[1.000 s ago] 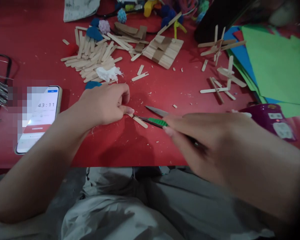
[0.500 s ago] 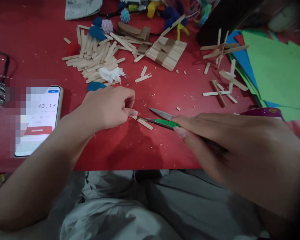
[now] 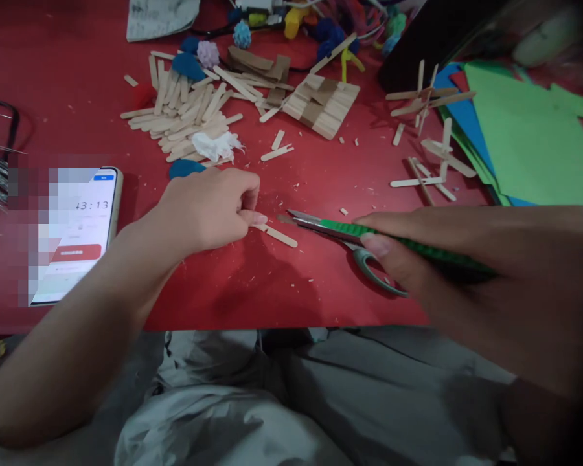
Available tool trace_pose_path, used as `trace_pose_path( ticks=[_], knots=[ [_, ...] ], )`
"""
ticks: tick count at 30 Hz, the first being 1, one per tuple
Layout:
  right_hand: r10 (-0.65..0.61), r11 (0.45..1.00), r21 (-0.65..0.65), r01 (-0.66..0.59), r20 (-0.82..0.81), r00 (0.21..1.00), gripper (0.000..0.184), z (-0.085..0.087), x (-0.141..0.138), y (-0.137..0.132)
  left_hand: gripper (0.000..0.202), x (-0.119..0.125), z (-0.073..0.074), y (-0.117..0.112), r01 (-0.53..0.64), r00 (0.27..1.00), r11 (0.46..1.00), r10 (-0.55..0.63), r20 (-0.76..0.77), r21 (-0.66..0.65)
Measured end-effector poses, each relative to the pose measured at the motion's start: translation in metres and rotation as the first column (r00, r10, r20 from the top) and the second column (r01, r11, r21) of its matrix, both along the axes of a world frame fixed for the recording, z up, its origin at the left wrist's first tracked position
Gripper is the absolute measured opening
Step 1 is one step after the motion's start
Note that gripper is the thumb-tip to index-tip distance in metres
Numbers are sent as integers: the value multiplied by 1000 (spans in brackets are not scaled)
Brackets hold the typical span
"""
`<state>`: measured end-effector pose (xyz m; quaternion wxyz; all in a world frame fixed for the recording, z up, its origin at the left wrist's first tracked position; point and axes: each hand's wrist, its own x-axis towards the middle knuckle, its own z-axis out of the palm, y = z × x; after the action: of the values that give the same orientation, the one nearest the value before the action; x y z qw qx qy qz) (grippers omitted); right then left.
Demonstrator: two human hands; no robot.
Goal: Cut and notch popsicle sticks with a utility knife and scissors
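Note:
My left hand (image 3: 214, 206) is closed on a wooden craft stick (image 3: 280, 235), pressing it to the red tabletop with thumb and curled fingers. A small notch shows in the stick's upper edge just past the thumb; its other end is hidden under the hand. My right hand (image 3: 447, 259) grips a green utility knife (image 3: 354, 228), its blade out and pointing left, a little clear of the stick. Under the knife lies a pair of scissors (image 3: 376, 275) with a grey-green handle, partly covered by the knife and my hand.
A pile of craft sticks (image 3: 189, 116) and a bundle of taped sticks (image 3: 322, 107) lie farther back. Notched sticks joined crosswise (image 3: 425, 97) stand near coloured paper (image 3: 529, 129) at right. A phone (image 3: 85, 233) rests at left. Wood chips dot the red table (image 3: 214, 291).
My right hand has drawn the knife back to the right, away from the stick, uncovering the notch and a scissor handle. My left hand stays in place on the stick.

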<state>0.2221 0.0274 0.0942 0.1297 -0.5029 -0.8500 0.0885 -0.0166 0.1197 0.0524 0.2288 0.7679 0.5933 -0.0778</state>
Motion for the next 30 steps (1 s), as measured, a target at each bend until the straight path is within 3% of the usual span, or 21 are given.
trace_pose_path(
  ticks=[15, 30],
  knots=[
    [7, 998, -62, -8, -6, 1000, 23, -6, -3, 6, 25, -1, -3, -1, -13, 999, 1000, 13, 36, 3],
    [73, 997, -9, -72, 71, 995, 26, -4, -12, -3, 21, 1, -3, 0, -29, 1000, 1000, 29, 11, 3]
  ],
)
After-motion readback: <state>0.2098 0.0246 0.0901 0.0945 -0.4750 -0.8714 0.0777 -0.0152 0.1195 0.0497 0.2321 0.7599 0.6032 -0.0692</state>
